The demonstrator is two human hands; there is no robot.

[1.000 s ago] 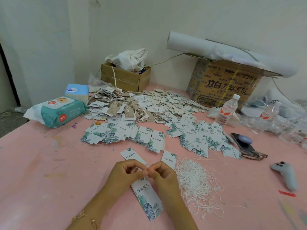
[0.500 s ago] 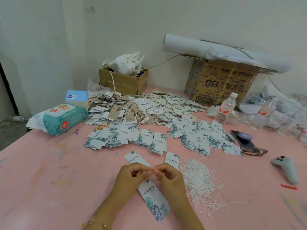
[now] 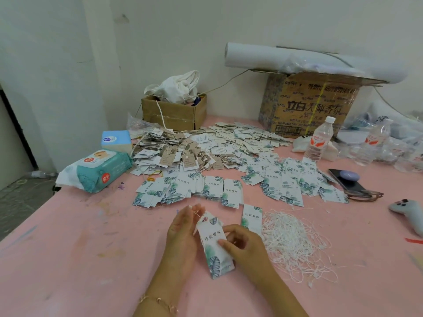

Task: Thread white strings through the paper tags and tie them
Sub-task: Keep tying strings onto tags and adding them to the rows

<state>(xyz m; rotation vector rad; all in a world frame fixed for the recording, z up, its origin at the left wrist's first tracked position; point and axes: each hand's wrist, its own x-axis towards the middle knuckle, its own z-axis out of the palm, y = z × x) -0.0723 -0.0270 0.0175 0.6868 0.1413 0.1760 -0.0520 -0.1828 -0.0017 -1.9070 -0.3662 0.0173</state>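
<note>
A white paper tag (image 3: pixel 214 245) with green leaf print is held over the pink table (image 3: pixel 68 259) near its front edge. My left hand (image 3: pixel 183 234) pinches a thin white string (image 3: pixel 196 211) at the tag's top end. My right hand (image 3: pixel 243 244) grips the tag's right side with thumb and fingers. A loose heap of white strings (image 3: pixel 295 243) lies just right of my hands. One single tag (image 3: pixel 251 217) rests flat beside the heap. Several rows of leaf-print tags (image 3: pixel 206 188) spread across the middle of the table.
Behind the leaf tags lies a big pile of brown and white tags (image 3: pixel 206 147). A wipes pack (image 3: pixel 100 170) and tissue box (image 3: pixel 116 140) sit left; two cardboard boxes (image 3: pixel 174 113) (image 3: pixel 309 106) at the wall. Water bottles (image 3: pixel 320 139), a phone (image 3: pixel 346 179) and a grey controller (image 3: pixel 409 213) sit right.
The hands were pinched together at the tag's top. Now the right hand has dropped to the tag's side and the left hand has drawn the string up and left.
</note>
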